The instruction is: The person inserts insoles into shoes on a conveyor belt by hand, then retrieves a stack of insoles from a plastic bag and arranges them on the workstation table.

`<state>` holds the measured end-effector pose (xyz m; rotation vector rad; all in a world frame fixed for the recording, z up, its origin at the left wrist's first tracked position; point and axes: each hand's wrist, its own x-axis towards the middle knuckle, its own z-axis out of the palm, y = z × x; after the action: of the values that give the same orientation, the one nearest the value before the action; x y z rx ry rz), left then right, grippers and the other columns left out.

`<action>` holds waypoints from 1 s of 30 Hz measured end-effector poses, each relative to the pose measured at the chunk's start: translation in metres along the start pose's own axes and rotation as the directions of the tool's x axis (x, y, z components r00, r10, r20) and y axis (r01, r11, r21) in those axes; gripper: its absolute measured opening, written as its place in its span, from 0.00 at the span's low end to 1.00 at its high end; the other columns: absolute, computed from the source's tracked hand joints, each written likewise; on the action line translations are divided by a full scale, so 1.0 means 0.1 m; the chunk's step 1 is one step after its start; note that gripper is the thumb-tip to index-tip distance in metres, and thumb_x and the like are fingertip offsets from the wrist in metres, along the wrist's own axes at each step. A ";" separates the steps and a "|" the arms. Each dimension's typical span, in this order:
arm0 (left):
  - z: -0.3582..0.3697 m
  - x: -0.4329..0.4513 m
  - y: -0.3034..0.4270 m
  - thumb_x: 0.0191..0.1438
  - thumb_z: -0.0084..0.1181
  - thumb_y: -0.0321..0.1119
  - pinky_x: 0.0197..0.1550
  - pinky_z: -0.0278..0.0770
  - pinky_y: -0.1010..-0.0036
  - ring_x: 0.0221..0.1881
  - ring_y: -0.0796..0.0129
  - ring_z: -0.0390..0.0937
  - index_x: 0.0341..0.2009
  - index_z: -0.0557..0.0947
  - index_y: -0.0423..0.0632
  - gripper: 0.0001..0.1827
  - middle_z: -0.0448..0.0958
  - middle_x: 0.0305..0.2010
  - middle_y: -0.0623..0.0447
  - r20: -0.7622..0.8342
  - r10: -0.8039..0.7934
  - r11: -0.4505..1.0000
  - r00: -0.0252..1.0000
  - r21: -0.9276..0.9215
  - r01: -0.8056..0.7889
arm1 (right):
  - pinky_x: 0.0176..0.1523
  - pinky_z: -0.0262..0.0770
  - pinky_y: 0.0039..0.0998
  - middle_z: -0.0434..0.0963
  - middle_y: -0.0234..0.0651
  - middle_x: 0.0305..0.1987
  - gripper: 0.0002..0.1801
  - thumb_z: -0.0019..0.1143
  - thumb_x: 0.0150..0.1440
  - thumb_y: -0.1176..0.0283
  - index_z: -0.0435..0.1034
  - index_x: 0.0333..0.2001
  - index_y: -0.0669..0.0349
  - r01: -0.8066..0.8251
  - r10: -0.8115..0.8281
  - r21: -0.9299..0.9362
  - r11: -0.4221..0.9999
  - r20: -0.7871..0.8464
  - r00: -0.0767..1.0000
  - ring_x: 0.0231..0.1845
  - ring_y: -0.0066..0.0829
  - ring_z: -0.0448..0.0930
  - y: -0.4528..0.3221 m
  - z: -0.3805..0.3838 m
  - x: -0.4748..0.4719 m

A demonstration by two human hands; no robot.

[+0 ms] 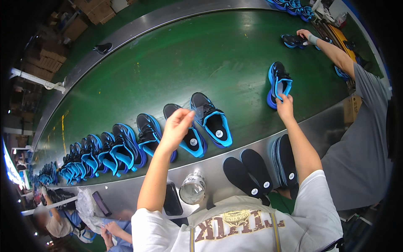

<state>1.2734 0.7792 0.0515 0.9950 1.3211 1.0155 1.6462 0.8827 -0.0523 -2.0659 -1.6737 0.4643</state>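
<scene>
My left hand (177,127) pinches a small clear plastic piece (198,112) between thumb and fingertips, above two black-and-blue sneakers. The sneaker (206,107) just right of it shows a black insole with a round white sticker (219,134). Partly behind my left hand stands another sneaker (170,109), also with a stickered insole. Out to the right, my right hand (286,107) grips the heel collar of a sneaker (278,75) whose toe points away from me. Its inside looks pale grey.
Shoes (122,145) line the green conveyor belt (151,72) to the left. On the metal ledge (217,186) are a glass jar (192,189), a phone (172,198), two loose insoles (247,171) and an insole stack (283,160). A co-worker's hand (303,34) holds a shoe (292,41) at right.
</scene>
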 end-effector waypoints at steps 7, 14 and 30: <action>-0.19 -0.17 0.04 0.48 0.44 0.29 0.12 0.48 0.84 0.09 0.81 0.51 0.22 0.66 0.47 0.05 0.72 0.31 0.51 -0.103 -0.154 0.856 0.983 -0.510 0.081 | 0.51 0.61 0.34 0.59 0.52 0.51 0.16 0.54 0.44 0.68 0.69 0.39 0.57 0.285 -0.366 0.343 0.895 0.200 0.909 0.50 0.46 0.64 -0.62 0.13 -1.03; 0.12 -0.07 0.06 0.49 0.42 0.30 0.12 0.45 0.84 0.10 0.81 0.49 0.21 0.62 0.50 0.07 0.62 0.18 0.58 -0.078 -0.231 0.930 0.970 -0.312 0.196 | 0.45 0.60 0.37 0.62 0.43 0.46 0.28 0.54 0.42 0.63 0.60 0.49 0.51 0.458 -0.358 -0.200 0.866 0.393 0.847 0.45 0.42 0.64 -0.27 -0.42 -2.22; 1.09 0.84 -0.14 0.45 0.49 0.44 0.28 0.70 0.62 0.28 0.50 0.72 0.41 0.65 0.44 0.22 0.73 0.23 0.42 0.238 0.101 0.335 0.966 0.906 -0.258 | 0.35 0.70 0.28 0.72 0.44 0.31 0.07 0.53 0.43 0.76 0.71 0.28 0.67 0.318 -0.347 0.225 0.921 0.106 0.932 0.31 0.38 0.74 -0.31 -1.10 -1.70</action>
<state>1.3821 0.8567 0.0164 2.1000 1.7106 0.1852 1.6411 0.7079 0.0543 -1.5914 -1.9257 0.6517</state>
